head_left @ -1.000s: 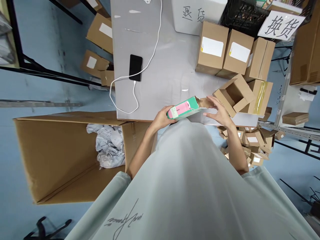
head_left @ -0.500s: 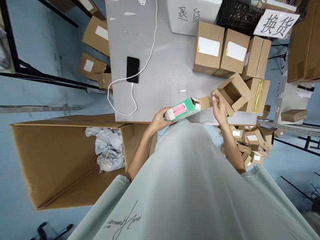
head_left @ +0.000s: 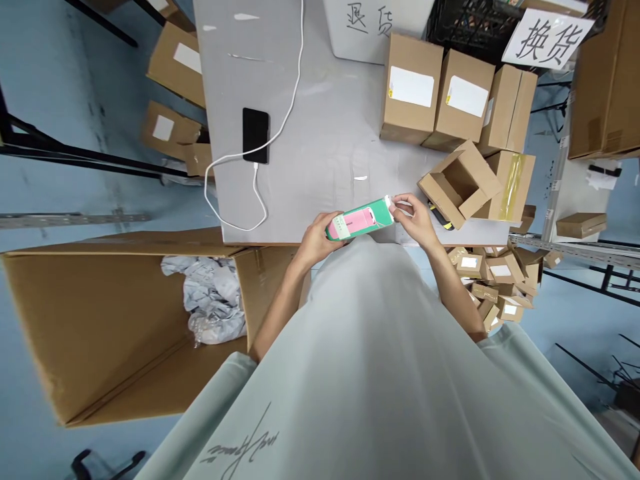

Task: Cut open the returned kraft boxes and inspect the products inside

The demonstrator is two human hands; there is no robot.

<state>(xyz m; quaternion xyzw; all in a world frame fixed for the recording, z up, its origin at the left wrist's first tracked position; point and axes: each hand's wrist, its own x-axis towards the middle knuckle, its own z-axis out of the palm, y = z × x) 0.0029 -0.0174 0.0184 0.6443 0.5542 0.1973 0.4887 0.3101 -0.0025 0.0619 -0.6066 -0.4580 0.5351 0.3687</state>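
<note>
A small green carton (head_left: 360, 221) with a pink picture on its face lies tilted across my body at the table's front edge. Its left end is gripped by my left hand (head_left: 321, 237), the fingers wrapped round it. At the carton's right end, my right hand (head_left: 413, 219) pinches the white flap area with thumb and fingers; the flap is partly hidden by them. Just right of that hand sits an open brown cardboard box (head_left: 463, 181), tipped on the table, with a yellow-and-black tool (head_left: 441, 217) partly under it.
Several brown boxes with white labels (head_left: 411, 87) stand at the back right near a white bin (head_left: 375, 30) and a black crate (head_left: 467, 33). A phone (head_left: 255, 135) with a white cable lies left. A large open carton (head_left: 100, 320) holding crumpled plastic (head_left: 215, 300) stands lower left.
My right hand has moved left onto the green carton's end. The brown cardboard piece sticking out of that end is no longer visible, and the end looks more closed.
</note>
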